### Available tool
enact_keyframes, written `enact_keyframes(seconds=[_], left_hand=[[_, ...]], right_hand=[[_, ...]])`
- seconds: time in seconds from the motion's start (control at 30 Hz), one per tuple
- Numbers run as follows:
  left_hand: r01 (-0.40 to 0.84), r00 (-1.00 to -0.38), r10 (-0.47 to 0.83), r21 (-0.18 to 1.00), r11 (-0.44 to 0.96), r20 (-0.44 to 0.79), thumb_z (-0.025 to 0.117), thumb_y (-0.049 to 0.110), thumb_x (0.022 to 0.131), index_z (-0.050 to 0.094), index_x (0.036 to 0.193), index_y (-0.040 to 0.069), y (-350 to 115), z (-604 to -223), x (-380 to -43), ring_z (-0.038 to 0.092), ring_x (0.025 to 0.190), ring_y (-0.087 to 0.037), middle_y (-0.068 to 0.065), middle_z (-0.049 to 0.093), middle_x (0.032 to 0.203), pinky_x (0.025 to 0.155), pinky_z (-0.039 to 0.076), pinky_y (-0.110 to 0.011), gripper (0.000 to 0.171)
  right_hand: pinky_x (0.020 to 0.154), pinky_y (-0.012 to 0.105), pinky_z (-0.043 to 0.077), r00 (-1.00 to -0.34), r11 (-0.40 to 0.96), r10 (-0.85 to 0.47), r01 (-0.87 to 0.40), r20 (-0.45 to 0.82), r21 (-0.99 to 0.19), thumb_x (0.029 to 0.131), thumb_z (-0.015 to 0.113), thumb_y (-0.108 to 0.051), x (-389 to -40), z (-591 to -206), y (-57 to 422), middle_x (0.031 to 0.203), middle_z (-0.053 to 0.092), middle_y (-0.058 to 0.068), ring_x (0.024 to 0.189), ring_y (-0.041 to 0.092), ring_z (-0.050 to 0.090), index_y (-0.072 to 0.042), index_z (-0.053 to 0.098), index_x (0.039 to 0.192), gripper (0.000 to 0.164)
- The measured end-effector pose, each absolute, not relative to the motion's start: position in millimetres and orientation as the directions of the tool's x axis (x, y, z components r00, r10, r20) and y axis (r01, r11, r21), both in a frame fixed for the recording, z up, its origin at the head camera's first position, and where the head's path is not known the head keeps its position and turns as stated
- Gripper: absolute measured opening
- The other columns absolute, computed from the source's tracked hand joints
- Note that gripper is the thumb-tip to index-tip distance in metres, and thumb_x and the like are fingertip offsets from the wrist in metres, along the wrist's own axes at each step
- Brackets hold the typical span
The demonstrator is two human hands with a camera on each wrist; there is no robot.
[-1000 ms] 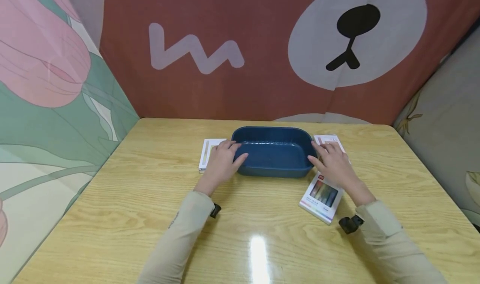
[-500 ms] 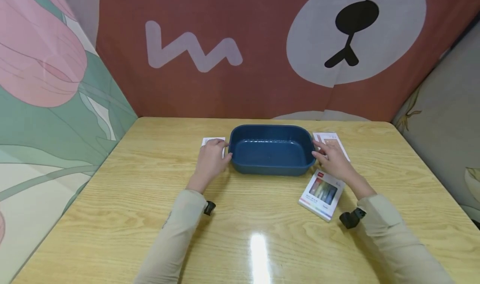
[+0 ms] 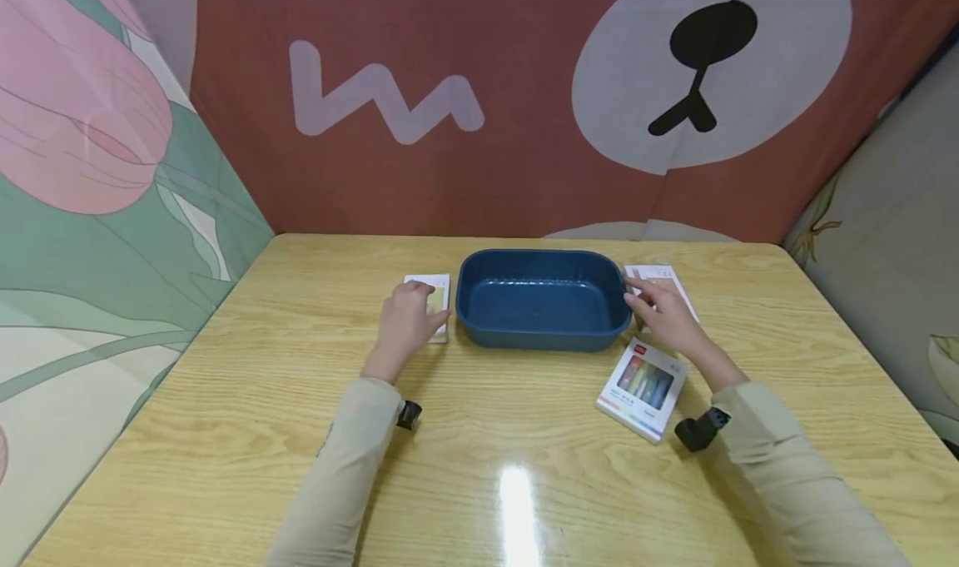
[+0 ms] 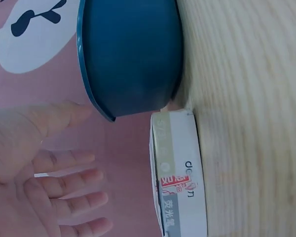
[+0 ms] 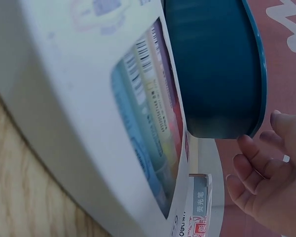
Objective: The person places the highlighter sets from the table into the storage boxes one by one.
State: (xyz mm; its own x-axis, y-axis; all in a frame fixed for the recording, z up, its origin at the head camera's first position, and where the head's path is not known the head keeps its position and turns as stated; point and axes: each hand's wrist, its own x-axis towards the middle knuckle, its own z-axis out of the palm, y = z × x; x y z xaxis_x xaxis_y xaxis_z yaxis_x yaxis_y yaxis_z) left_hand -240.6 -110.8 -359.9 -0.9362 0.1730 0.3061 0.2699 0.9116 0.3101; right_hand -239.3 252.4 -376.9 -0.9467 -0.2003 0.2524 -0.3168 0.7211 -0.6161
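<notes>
A dark blue rectangular basin (image 3: 543,338) stands on the table. My left hand (image 3: 402,324) hovers apart from the basin's left end, over a white highlighter box (image 3: 440,309) that it partly hides. The left wrist view shows that hand (image 4: 44,173) with fingers spread and nothing in them, above the box (image 4: 180,173). My right hand (image 3: 669,317) is at the basin's right end, fingers loosely bent at the rim; whether they touch it I cannot tell. Beneath that hand lies a second white box (image 3: 667,276), partly covered.
A windowed box of coloured highlighters (image 3: 643,390) lies at an angle in front of the basin's right end; its window (image 5: 148,113) looms large in the right wrist view. The wooden table (image 3: 315,284) meets a printed cloth backdrop (image 3: 419,184) behind.
My left hand has come off the basin's left end and moved left, uncovering part of the box there. The right hand has drawn its fingers back slightly from inside the rim.
</notes>
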Motion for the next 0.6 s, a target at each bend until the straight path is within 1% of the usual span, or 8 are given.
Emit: enact_keyframes(seconds=[0.1, 0.27, 0.37, 0.5, 0.6], left_hand=[[0.247, -0.949, 0.157, 0.335, 0.909, 0.273, 0.072, 0.029, 0.074, 0.061, 0.106, -0.006, -112.4, -360.8, -242.7, 0.052, 0.099, -0.035, -0.020, 0.057, 0.107, 0.079, 0.044, -0.044, 0.049], [0.203, -0.968, 0.130, 0.360, 0.911, 0.216, 0.072, 0.032, 0.074, 0.057, 0.108, -0.011, -114.7, -365.5, -245.9, 0.051, 0.099, -0.039, -0.025, 0.053, 0.110, 0.076, 0.046, -0.046, 0.058], [0.163, -0.979, 0.103, 0.375, 0.913, 0.175, 0.072, 0.033, 0.074, 0.058, 0.101, -0.013, -114.7, -366.4, -248.9, 0.052, 0.093, -0.039, -0.026, 0.054, 0.104, 0.071, 0.047, -0.045, 0.055], [0.068, -0.996, 0.041, 0.386, 0.920, 0.078, 0.071, 0.038, 0.074, 0.057, 0.089, -0.010, -113.9, -366.0, -253.0, 0.050, 0.087, -0.036, -0.024, 0.052, 0.095, 0.065, 0.047, -0.044, 0.052], [-0.004, -1.000, -0.005, 0.382, 0.924, 0.000, 0.069, 0.043, 0.074, 0.055, 0.088, -0.007, -114.2, -366.2, -256.6, 0.047, 0.089, -0.036, -0.024, 0.050, 0.096, 0.066, 0.046, -0.045, 0.054]], right_hand=[[0.050, 0.025, 0.038, -0.949, 0.715, -0.199, -0.310, 0.243, -0.627, 0.094, 0.046, -0.015, -240.9, -375.8, 252.6, 0.073, 0.051, 0.014, 0.064, 0.019, 0.044, 0.010, 0.045, 0.124, 0.039], [0.049, 0.025, 0.036, -0.950, 0.708, -0.199, -0.310, 0.242, -0.634, 0.094, 0.047, -0.015, -241.9, -378.8, 253.6, 0.070, 0.049, 0.012, 0.061, 0.017, 0.042, 0.010, 0.046, 0.124, 0.039], [0.048, 0.024, 0.037, -0.950, 0.688, -0.199, -0.309, 0.239, -0.656, 0.094, 0.047, -0.014, -243.3, -379.8, 253.9, 0.069, 0.048, 0.013, 0.059, 0.018, 0.042, 0.011, 0.045, 0.124, 0.039], [0.048, 0.028, 0.044, -0.949, 0.627, -0.201, -0.314, 0.242, -0.713, 0.093, 0.048, -0.008, -245.7, -380.5, 253.1, 0.065, 0.051, 0.020, 0.054, 0.026, 0.049, 0.014, 0.045, 0.123, 0.037], [0.047, 0.033, 0.047, -0.950, 0.598, -0.194, -0.313, 0.246, -0.738, 0.092, 0.048, -0.006, -247.2, -380.4, 252.0, 0.064, 0.053, 0.022, 0.054, 0.032, 0.052, 0.015, 0.044, 0.122, 0.037]])
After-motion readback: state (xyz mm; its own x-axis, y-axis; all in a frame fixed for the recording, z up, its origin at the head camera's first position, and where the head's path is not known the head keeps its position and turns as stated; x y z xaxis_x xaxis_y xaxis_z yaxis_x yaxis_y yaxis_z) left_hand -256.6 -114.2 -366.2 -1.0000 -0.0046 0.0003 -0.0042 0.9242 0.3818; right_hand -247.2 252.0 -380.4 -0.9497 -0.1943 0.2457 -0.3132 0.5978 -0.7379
